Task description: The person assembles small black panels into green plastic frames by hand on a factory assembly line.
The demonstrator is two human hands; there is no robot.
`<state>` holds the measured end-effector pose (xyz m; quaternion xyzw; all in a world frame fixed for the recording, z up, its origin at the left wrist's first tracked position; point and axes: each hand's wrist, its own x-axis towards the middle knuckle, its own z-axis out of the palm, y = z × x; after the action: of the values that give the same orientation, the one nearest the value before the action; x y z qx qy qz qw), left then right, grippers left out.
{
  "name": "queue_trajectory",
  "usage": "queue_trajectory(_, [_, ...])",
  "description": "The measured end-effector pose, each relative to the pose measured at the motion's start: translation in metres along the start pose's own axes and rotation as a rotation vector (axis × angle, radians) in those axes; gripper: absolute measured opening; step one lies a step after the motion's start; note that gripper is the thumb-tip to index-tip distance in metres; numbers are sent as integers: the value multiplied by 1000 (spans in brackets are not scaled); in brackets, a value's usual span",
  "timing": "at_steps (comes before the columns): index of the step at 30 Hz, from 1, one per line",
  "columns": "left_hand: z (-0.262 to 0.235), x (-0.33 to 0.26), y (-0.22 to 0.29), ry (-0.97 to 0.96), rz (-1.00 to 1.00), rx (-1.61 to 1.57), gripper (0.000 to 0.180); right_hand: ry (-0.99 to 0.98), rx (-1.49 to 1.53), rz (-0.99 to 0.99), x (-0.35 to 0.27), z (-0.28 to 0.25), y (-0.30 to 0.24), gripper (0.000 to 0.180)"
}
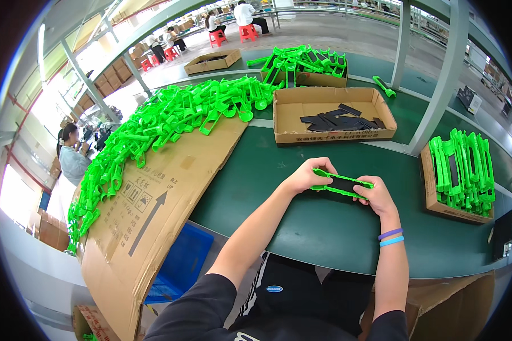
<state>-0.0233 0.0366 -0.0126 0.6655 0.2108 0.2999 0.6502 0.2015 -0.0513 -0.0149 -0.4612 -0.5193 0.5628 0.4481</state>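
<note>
Both my hands hold one bright green plastic frame (342, 184) with a black flat insert in its middle, just above the dark green table (324, 227). My left hand (305, 178) grips its left end. My right hand (375, 196) grips its right end; that wrist wears a purple and a blue band. A large heap of green plastic frames (170, 122) lies on a cardboard sheet (153, 199) to my left. Straight ahead, an open cardboard box (332, 116) holds several black flat strips (341, 120).
A cardboard box of upright green frames (460, 170) stands at the right. Another box piled with green frames (304, 62) sits further back, beside grey posts (438, 85). A blue crate (179, 264) is below the table's left edge. Other people sit at the far left and in the background.
</note>
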Motion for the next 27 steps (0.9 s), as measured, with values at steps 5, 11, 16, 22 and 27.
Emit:
queue_trajectory(5, [-1,0,0,-28,-16,1,12,-4,43,61,-4,-3,4,22])
queue_trajectory(11, [-2,1,-5,-22,15,14,13,-25,-71,24,-1,-2,3,21])
queue_trajectory(16, [-3,1,1,-17,-1,-22,12,13,-158,-15,-1,8,-2,21])
queue_trajectory(22, [-7,-1,-5,-1,-44,-55,13,148,-285,-34,-2,20,-1,16])
queue_trajectory(27, [-13,0,-12,-7,-49,-26,12,64,-224,25,-2,14,-4,15])
